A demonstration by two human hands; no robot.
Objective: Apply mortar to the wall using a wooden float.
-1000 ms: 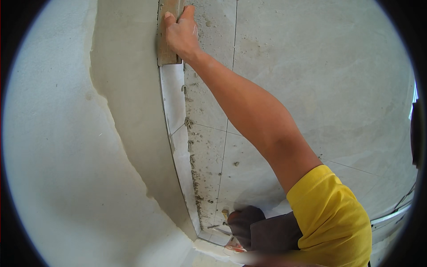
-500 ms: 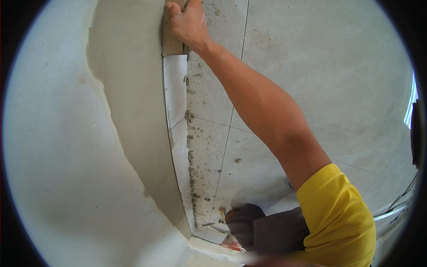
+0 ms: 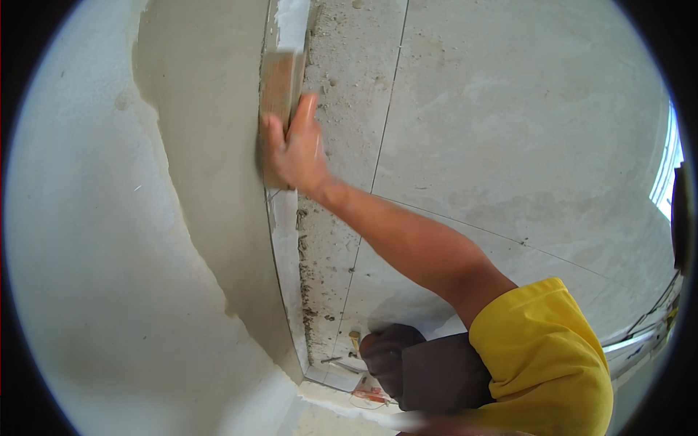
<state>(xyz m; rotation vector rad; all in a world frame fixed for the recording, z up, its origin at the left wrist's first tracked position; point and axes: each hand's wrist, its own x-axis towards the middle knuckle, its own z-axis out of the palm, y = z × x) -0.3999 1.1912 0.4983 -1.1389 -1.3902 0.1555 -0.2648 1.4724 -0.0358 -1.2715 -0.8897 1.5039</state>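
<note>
My right hand (image 3: 299, 156) is closed around a long brown wooden block (image 3: 278, 87), blurred by motion. The block lies along a narrow white skirting tile strip (image 3: 283, 218) at the foot of the wall and covers part of it. Beside the strip, a line of grey mortar crumbs (image 3: 305, 291) is scattered on the floor tiles (image 3: 465, 131). The band of wall (image 3: 207, 145) above the strip is bare grey-beige plaster. My left hand is out of the picture.
White wall coating (image 3: 87, 218) ends in a ragged edge at the left. My dark-clad knee (image 3: 392, 360) is low in view. Near it lie a small tool with a yellowish part (image 3: 354, 339) and an orange-red object (image 3: 371, 394) in the corner.
My right hand and the wooden block have moved back toward me along the strip. A far stretch of white strip that was covered now shows.
</note>
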